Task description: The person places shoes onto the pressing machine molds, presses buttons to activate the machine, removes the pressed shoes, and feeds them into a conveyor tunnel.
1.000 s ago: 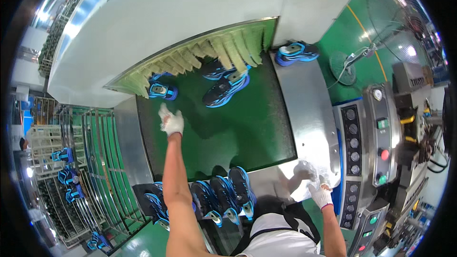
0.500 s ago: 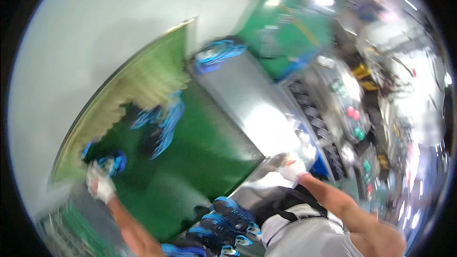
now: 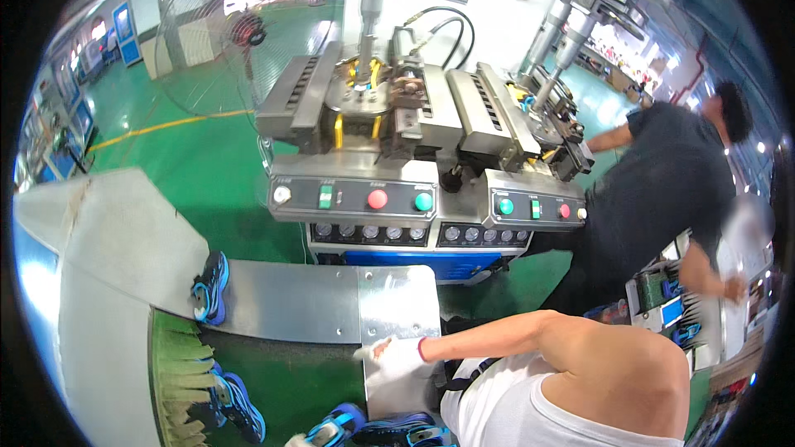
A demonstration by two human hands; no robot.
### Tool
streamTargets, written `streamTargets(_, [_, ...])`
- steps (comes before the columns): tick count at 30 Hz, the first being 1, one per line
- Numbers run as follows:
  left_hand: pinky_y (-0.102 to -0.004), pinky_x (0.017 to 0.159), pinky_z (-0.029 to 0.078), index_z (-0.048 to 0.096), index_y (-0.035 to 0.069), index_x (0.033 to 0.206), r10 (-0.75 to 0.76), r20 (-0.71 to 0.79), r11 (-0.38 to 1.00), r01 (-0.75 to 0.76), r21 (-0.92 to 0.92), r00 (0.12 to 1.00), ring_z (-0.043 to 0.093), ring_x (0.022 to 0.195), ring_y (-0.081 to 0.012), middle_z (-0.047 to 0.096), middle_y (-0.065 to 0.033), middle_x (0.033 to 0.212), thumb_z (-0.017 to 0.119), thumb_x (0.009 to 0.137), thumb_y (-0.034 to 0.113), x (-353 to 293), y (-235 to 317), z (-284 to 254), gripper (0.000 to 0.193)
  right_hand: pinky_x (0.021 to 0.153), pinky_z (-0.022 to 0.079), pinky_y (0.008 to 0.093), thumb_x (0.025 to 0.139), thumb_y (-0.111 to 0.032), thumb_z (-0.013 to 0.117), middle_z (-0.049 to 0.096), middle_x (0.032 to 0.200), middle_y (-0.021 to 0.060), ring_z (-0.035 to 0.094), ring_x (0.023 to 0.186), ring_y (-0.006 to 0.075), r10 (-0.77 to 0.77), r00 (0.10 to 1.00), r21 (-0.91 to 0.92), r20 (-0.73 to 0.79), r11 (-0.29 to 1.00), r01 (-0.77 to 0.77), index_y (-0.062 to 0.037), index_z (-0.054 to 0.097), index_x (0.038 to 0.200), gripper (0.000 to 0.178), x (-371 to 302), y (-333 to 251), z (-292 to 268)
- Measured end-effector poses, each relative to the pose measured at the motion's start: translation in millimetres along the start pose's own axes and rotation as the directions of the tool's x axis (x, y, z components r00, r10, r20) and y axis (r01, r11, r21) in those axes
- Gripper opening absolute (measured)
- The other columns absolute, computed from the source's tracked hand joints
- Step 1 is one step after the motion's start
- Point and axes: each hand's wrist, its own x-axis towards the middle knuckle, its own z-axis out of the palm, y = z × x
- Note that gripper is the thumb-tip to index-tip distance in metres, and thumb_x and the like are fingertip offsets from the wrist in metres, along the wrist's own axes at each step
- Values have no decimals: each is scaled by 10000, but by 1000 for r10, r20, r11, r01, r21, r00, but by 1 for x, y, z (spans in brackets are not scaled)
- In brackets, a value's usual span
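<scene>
Pretty busy shop floor here: shiny green floor (image 3: 224, 199) with a yellow line (image 3: 174, 128) across it, a big wire-cage fan (image 3: 245, 29) off to the left, and a two-station machine (image 3: 439, 116) straight ahead with red and green buttons on its two control panels and a row of round gauges (image 3: 370, 233) underneath. A co-worker in dark clothes (image 3: 662, 174) is standing on the right by the second station. Closer in, a bare metal ledge (image 3: 290, 294) runs along a green belt (image 3: 290, 372), and one black-and-blue shoe (image 3: 213, 290) sits at the ledge's far left end, right by the pale housing (image 3: 124, 240). More blue-and-black shoes (image 3: 240, 410) are down on the belt at the fringed curtain (image 3: 178, 381). The right hand (image 3: 393, 356), in a white glove, is at the near corner of the ledge, fingers loose and not gripping anything. The left hand (image 3: 298, 441) is just a scrap of white glove at the bottom edge, right beside the nearest shoe (image 3: 338, 425); can't tell if it's actually gripping it. Another shoe (image 3: 397, 430) lies just to the right of that one.
</scene>
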Motion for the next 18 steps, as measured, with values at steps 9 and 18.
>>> streamTargets(9, [-436,720,532,724,33,906,659,434,740,-630,-234,614,689,798,-371,722,-140,908,596,980,219,-22,307,76,237,787,567,441,682,-377,769,706,949,285,707,893,400,-145,989,47,22,988,144,48,687,891,481,-65,18,-91])
streamTargets(18, [-333,933,533,530,35,1405,937,52,299,-719,-627,344,616,1046,-196,552,-123,1343,636,906,-55,-65,541,76,517,707,517,288,815,-357,818,691,962,79,640,835,138,332,929,827,-167,560,-51,60,603,1252,641,-249,124,-204])
